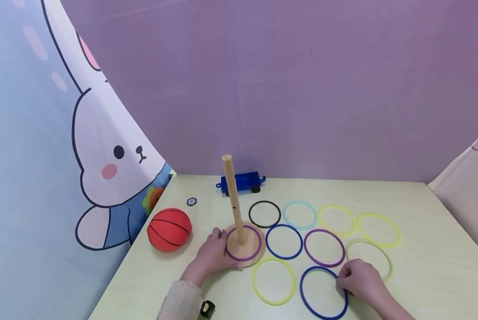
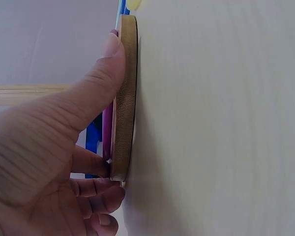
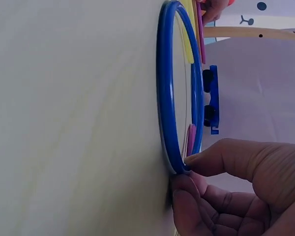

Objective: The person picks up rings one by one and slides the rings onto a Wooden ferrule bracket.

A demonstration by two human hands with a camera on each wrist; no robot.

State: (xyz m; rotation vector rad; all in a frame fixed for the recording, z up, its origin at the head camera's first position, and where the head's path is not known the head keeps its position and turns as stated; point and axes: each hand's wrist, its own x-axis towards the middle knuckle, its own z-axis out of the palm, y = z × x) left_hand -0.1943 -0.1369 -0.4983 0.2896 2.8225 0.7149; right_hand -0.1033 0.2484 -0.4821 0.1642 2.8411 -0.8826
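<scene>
A wooden stand with an upright post and a round base is left of the table's middle. A purple ring lies on its base, around the post. My left hand grips the base's near left edge; in the left wrist view the thumb lies along the rim and fingertips touch its other end. With thumb and fingers my right hand pinches the right side of a blue ring. In the right wrist view this ring stays low over the tabletop.
Between and beyond my hands lie several rings: black, light blue, another blue, another purple and several yellow. A red ball rests at the left, a blue toy wagon behind the post, a small disc nearby.
</scene>
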